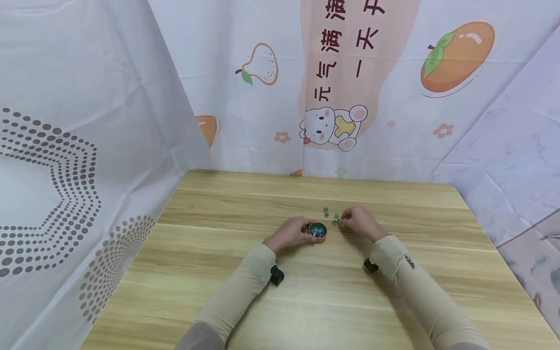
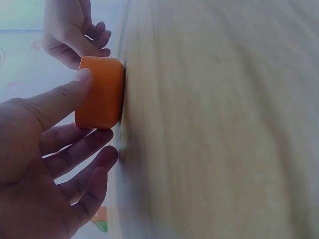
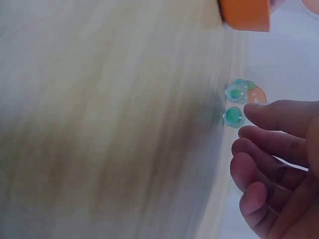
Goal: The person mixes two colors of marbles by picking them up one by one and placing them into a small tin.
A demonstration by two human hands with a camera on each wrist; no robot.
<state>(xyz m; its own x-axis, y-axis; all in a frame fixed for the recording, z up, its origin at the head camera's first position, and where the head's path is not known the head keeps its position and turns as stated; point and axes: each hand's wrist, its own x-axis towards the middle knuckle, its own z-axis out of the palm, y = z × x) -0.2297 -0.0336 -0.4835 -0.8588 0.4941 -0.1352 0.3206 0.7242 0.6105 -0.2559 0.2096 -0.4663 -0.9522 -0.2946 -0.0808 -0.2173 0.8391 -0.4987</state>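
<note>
A small round orange bowl [image 1: 323, 239] stands on the table with blue and green glass marbles [image 1: 317, 228] in it. My left hand [image 1: 288, 233] grips its left side, thumb on the near wall and fingers curled round the far side, as the left wrist view shows. My right hand [image 1: 360, 222] is low over the table, right of the bowl, beside several loose clear-green marbles [image 1: 334, 222]. In the right wrist view, the thumb and index fingertip are a little apart, and a green marble [image 3: 233, 116] lies just beyond them on the table.
The wooden table [image 1: 245, 194] reaches back to a printed curtain [image 1: 262, 107] with fruit and a cartoon bear. More cloth [image 1: 109, 87] hangs along the left side. A small black device [image 1: 276, 275] is strapped at the left wrist, another [image 1: 371, 265] at the right.
</note>
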